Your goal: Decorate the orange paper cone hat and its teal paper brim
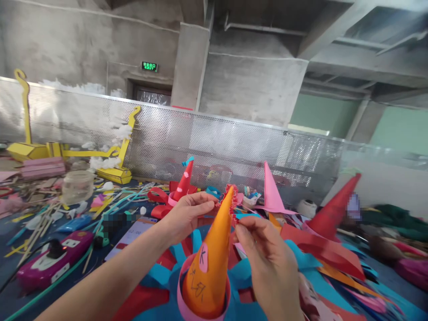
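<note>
Paper cone (219, 232), orange and leaning slightly right, stands near the viewer at the middle of the scene, its base inside a pink band (183, 301). A pink label (203, 257) bearing a letter K is on its near side, above dark handwritten strokes. Blue strips (158, 274) and red strips (155, 298) spread out around the band. Behind the cone's tip runs a crinkled red frill (235, 196). The left hand (192, 209) comes in from the left with thumb and fingertips narrowed on the frill's left end; the right hand (267, 249) pinches its lower right part between thumb and forefinger, the other fingers curled. Farther off stand a spotted red cone (182, 183) on the left, a pink cone (273, 191) right of centre, and a plain red cone (334, 211) tilted on the right. On the left lie a phone (132, 236), a purple power strip (55, 263) with a black plug (56, 248) in it, and, farther back, a clear jar (78, 185). Yellow hooked shapes (126, 147) stand before a perforated metal barrier (214, 138).
</note>
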`<action>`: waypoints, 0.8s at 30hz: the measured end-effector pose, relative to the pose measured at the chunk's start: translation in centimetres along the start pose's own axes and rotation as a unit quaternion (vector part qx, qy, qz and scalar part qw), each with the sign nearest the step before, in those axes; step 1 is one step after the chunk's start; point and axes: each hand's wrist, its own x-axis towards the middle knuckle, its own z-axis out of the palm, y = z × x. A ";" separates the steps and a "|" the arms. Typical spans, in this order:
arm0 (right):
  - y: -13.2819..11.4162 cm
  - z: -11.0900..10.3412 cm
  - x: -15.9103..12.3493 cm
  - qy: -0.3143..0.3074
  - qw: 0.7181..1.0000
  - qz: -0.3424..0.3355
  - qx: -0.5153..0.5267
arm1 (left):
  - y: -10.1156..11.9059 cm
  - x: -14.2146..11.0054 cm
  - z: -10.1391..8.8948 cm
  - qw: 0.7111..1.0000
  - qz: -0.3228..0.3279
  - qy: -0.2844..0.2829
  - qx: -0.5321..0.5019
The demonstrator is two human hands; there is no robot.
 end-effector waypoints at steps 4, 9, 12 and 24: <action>-0.4 0.4 0.0 0.013 0.999 0.000 0.029 | 0.1 -0.5 0.2 1.000 0.010 -0.010 0.025; -0.2 0.8 0.1 0.020 1.000 -0.015 0.016 | 0.3 -1.3 0.8 0.990 0.057 0.054 0.120; 0.1 0.8 0.1 0.023 1.000 -0.019 0.002 | 0.1 -2.2 1.7 0.943 0.151 0.150 0.254; 0.3 0.5 0.3 0.018 0.999 -0.027 -0.012 | -0.1 -4.2 6.1 0.801 0.254 0.223 0.495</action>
